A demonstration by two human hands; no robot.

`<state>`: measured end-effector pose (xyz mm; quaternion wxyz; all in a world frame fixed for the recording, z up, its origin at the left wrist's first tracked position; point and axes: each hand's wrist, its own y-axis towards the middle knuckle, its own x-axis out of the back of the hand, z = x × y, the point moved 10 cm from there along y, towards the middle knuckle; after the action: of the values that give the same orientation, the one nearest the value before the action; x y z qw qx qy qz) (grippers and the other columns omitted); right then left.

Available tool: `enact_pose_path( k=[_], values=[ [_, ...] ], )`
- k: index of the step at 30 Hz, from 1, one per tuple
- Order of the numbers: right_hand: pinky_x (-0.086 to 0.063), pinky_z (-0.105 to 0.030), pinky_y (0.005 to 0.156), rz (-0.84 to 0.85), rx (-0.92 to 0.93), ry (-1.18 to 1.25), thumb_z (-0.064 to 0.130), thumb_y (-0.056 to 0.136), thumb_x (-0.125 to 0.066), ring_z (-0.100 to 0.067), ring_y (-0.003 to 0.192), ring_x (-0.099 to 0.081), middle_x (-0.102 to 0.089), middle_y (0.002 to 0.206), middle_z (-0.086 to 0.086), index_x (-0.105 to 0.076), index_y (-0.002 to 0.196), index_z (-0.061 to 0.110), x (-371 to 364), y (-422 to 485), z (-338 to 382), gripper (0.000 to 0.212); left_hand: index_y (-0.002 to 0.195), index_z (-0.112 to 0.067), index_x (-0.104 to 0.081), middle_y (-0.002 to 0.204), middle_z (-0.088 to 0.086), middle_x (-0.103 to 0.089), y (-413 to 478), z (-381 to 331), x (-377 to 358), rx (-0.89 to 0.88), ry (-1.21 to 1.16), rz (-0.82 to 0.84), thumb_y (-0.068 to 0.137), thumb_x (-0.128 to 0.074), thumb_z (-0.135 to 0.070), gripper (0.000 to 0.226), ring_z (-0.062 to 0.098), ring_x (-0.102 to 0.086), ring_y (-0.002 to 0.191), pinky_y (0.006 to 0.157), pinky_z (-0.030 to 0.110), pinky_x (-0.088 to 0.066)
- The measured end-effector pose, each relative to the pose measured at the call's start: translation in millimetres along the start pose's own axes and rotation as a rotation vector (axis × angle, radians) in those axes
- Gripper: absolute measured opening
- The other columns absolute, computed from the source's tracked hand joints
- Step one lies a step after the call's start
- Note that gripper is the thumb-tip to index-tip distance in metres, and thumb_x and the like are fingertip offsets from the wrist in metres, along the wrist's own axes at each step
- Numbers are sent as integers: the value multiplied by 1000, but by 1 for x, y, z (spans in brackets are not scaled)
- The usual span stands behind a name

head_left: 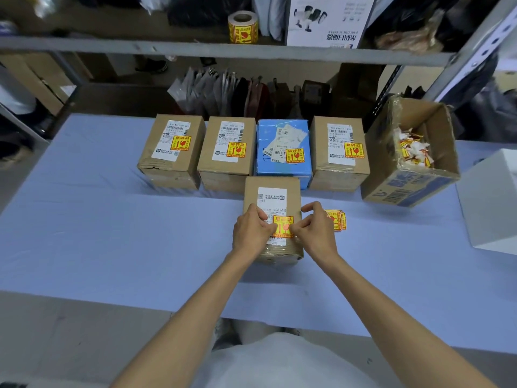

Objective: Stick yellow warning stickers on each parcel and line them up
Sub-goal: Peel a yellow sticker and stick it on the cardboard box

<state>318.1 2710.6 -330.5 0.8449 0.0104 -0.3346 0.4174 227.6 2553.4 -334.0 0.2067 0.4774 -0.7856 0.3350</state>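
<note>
- The left hand (253, 233) and the right hand (316, 232) lie close together on top of a brown parcel (272, 197), which stands on the table (112, 219).
- A yellow sticker (283, 226) lies on that parcel's white label, between the two hands.
- The right hand's thumb and forefinger pinch the sticker's right edge.
- The left hand's fingers are curled at the sticker's left edge; whether they pinch or only press cannot be told.
- Just past the right hand, a strip of stickers (339, 219) lies on the table.
- Beyond the hands stands a row of four parcels (226, 155), three brown and one blue, side by side, each with a yellow sticker.
- Beyond and to the right of the right hand, an open carton (391, 186) holds sticker scraps.
</note>
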Motion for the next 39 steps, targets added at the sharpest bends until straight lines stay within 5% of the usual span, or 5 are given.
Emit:
enact_pose_path(
  k=[7,12,27,33,39],
  values=[
    [-35,-31,60,-3,111,-380,24,75,-76,-22,77,-51,-51,88,-1,-54,85,12,10,2,14,27,89,-21,-47,93,-4,-63,-1,-9,11,-69,231,-62,76,-74,-37,34,25,-60,88,68,31,-42],
    [-43,-29,67,107,253,-132,23,72,-80,-13,83,-57,-60,88,5,-70,82,25,8,0,12,15,88,-26,-63,69,-8,-60,-4,-6,15,-187,-31,12,73,-81,-28,23,12,-61,71,66,30,-48],
    [-49,-32,86,42,364,-127,23,80,-76,-20,109,-56,-62,120,0,-75,105,13,-9,-9,10,27,116,-39,-67,102,-7,-59,-4,-14,2,-326,246,110,75,-74,-47,43,13,-57,93,76,31,-46],
    [-49,-30,83,-49,389,-201,16,87,-67,-19,104,-58,-66,110,-1,-74,100,12,5,-7,25,16,98,-30,-71,94,2,-60,11,4,28,-192,-113,66,81,-66,-11,26,6,-53,73,70,22,-45],
    [-54,-27,71,40,522,-52,10,80,-72,-11,82,-62,-66,98,-1,-68,105,13,-12,-11,92,25,115,-15,-42,106,3,-42,18,-31,25,-100,-404,306,92,-35,10,35,8,-46,83,63,12,-44]
  ],
)
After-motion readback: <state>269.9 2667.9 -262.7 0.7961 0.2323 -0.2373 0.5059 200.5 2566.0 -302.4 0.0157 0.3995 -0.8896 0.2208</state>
